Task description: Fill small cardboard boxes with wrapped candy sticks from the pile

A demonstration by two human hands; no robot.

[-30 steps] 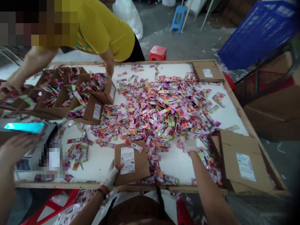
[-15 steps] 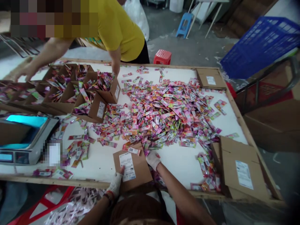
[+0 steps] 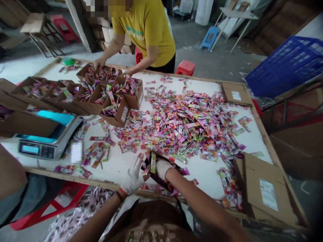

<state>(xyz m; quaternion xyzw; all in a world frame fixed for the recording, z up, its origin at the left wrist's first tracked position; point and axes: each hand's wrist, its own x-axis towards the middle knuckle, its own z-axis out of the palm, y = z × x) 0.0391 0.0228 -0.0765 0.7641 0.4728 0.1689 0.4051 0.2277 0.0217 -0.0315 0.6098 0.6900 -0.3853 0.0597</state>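
Observation:
A small cardboard box (image 3: 161, 185) stands open at the table's near edge, with sachets inside it. My left hand (image 3: 133, 176), in a white glove, is at the box's left side with its fingers apart, close to some sachets. My right hand (image 3: 163, 168), also gloved, reaches into the box; its fingers are hidden there. Beyond the box spreads a large pile of pink, purple and green sachets (image 3: 186, 121).
Filled boxes (image 3: 117, 112) stand at the back left, where a person in a yellow shirt (image 3: 158, 37) handles them. A scale (image 3: 45, 148) sits at left. Flat boxes (image 3: 262, 185) lie at right. Another person's arm (image 3: 11, 171) shows at far left.
The box has tipped so its open top faces up, and my right hand has gone inside it. The view has shifted. The other person's hand has moved to the back boxes.

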